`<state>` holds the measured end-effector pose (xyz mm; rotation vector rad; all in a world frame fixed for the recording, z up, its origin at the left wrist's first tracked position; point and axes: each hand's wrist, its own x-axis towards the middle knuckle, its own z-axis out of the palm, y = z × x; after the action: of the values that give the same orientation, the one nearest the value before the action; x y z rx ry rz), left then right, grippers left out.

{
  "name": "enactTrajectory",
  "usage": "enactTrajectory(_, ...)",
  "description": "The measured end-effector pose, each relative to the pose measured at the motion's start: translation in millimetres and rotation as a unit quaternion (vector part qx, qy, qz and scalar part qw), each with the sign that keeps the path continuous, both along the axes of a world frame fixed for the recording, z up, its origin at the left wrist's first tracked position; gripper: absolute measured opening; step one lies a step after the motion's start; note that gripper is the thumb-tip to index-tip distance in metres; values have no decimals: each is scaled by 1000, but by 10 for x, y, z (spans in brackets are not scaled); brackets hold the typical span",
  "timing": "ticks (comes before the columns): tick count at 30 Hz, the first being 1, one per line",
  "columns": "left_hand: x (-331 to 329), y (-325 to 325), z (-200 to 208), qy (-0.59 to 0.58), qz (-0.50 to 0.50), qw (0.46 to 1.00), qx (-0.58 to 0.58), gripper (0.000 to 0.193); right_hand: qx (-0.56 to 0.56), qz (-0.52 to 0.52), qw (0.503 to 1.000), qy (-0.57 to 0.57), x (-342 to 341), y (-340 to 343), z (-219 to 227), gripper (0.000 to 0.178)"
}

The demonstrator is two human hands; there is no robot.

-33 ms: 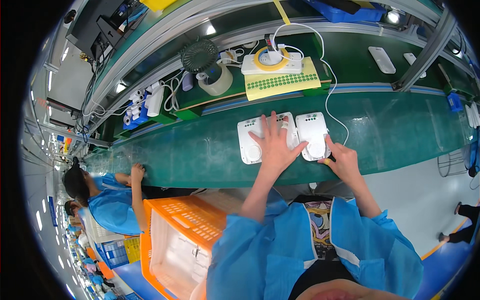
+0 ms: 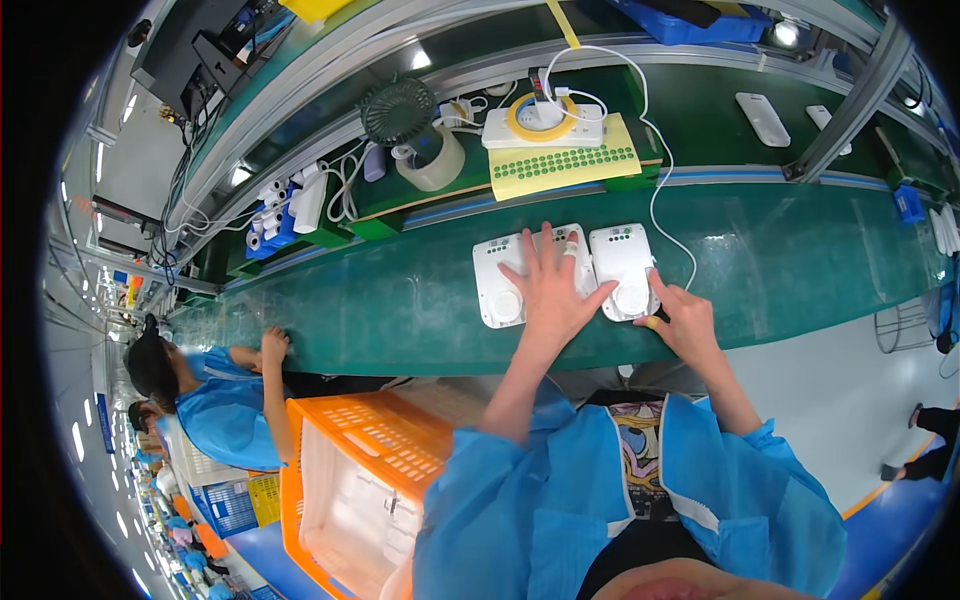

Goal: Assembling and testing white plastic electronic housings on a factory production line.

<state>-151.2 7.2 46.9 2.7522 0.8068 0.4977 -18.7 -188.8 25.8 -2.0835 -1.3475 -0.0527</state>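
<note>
Several flat white plastic devices lie side by side on the green worktop, each with a round raised disc near its lower end and small green dots at the top. My left hand (image 2: 552, 285) rests with fingers spread over the middle white device (image 2: 576, 235), partly hiding it; the left white device (image 2: 497, 268) shows beside it. A finger of this hand wears a light wrap. At the lower right corner of the right white device (image 2: 622, 258), my right hand (image 2: 688, 318) grips the edge between thumb and forefinger. A yellow wrap circles the right thumb.
Behind the devices stand a power strip (image 2: 500, 128) with a yellow tape roll, a sheet of green stickers (image 2: 565, 170) and a small fan (image 2: 400, 112). A white cable (image 2: 655, 190) droops onto the worktop. An orange crate (image 2: 370, 425) stands left of me, near a seated co-worker (image 2: 225, 400).
</note>
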Motion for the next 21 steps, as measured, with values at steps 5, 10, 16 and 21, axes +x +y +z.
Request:
enactTrajectory(5,267,-266,-66,-30,-58,998,26,62,-9,11,1000,17,-93,141,53,69)
enactTrajectory(10,328,-303,-179,-41,-62,996,43,57,31,-25,999,-8,-136,164,-129,57)
enactTrajectory(16,144,-150,-91,-56,-67,996,11,66,67,-17,990,119,-173,91,1,40)
enactTrajectory(21,-311,346,-147,-32,-91,995,20,67,87,-61,983,149,-43,-125,65,29)
